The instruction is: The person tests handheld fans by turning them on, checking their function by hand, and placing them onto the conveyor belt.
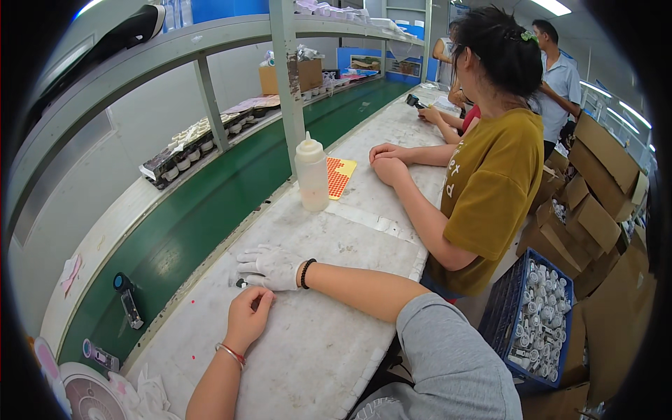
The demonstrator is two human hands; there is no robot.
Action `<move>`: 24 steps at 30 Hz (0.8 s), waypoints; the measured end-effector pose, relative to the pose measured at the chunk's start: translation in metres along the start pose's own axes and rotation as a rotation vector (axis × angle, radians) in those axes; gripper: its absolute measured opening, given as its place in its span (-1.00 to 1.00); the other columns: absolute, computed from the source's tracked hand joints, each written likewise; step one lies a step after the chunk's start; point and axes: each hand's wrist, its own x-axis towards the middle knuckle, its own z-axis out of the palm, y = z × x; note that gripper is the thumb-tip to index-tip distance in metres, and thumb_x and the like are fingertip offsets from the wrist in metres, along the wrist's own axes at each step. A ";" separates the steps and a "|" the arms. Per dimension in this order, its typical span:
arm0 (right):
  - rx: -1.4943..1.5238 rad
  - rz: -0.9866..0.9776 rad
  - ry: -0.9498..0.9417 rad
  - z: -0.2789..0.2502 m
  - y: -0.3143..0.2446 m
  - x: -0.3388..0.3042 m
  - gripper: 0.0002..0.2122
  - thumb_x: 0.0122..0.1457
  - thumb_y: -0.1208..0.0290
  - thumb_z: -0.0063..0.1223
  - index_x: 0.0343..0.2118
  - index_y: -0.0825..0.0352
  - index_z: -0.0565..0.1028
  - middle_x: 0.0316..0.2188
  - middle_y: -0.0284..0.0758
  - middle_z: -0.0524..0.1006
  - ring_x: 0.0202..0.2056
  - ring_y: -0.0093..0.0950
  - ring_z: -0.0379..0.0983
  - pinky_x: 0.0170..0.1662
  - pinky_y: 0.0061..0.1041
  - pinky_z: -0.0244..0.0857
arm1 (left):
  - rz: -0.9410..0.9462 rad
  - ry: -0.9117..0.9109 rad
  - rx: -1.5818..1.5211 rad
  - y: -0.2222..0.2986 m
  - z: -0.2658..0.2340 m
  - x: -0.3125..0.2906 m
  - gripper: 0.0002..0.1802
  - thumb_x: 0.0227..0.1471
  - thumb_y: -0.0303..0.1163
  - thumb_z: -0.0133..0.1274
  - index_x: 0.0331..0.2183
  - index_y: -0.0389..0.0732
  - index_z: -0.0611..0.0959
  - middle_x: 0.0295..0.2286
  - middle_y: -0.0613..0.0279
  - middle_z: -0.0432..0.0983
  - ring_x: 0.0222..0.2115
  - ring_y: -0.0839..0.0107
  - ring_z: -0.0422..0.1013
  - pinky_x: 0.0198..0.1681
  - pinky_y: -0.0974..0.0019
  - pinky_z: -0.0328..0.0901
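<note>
My left hand [250, 315] is bare, with a red band and a silver bangle at the wrist. Its fingers are curled in, and whatever lies in them is hidden. My right hand [271, 269] wears a white glove, and a black bead bracelet circles the wrist. Its bent fingers reach leftward over the worktable [308, 350], nearly touching the left hand. A small dark and whitish object [242, 283] peeks out below the gloved fingers, mostly covered. Beyond my hands a translucent squeeze bottle [311, 178] stands upright beside a yellow sheet of red dot stickers [339, 176].
A green conveyor belt [189, 224] runs along the left, carrying small handheld devices [129, 301]. A shelf post [287, 91] rises behind the bottle. Close on my right a co-worker [497, 175] rests both hands on the table. A blue crate [500, 315] of white parts and cardboard boxes [602, 168] stand right.
</note>
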 end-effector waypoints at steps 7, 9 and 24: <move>0.033 -0.052 -0.043 -0.002 -0.006 0.007 -0.71 0.13 0.22 -0.13 -0.16 0.27 0.43 -0.02 -0.20 0.35 0.06 -0.27 0.19 0.10 -0.34 0.04 | 0.025 0.023 -0.010 -0.005 -0.005 -0.003 -0.85 0.01 -0.40 0.00 -0.48 -0.28 0.57 -0.57 0.26 0.46 -0.56 0.51 0.36 -0.47 0.47 0.24; 0.006 -0.076 0.110 0.004 0.000 0.005 -0.75 0.10 0.20 -0.14 -0.24 0.20 0.44 -0.12 -0.28 0.38 -0.02 -0.32 0.25 0.07 -0.35 0.08 | 0.033 0.028 0.013 -0.007 -0.002 -0.001 -0.85 0.02 -0.41 0.00 -0.47 -0.29 0.57 -0.56 0.28 0.47 -0.55 0.55 0.36 -0.45 0.49 0.24; -0.118 0.025 -0.113 -0.002 -0.006 0.002 -0.59 0.20 0.07 -0.32 0.03 0.16 0.28 0.12 -0.22 0.19 0.18 -0.30 0.03 0.20 -0.28 -0.15 | 0.008 0.013 0.045 -0.001 -0.006 -0.001 -0.87 0.02 -0.40 0.01 -0.39 -0.26 0.56 -0.48 0.34 0.45 -0.54 0.60 0.31 -0.45 0.52 0.21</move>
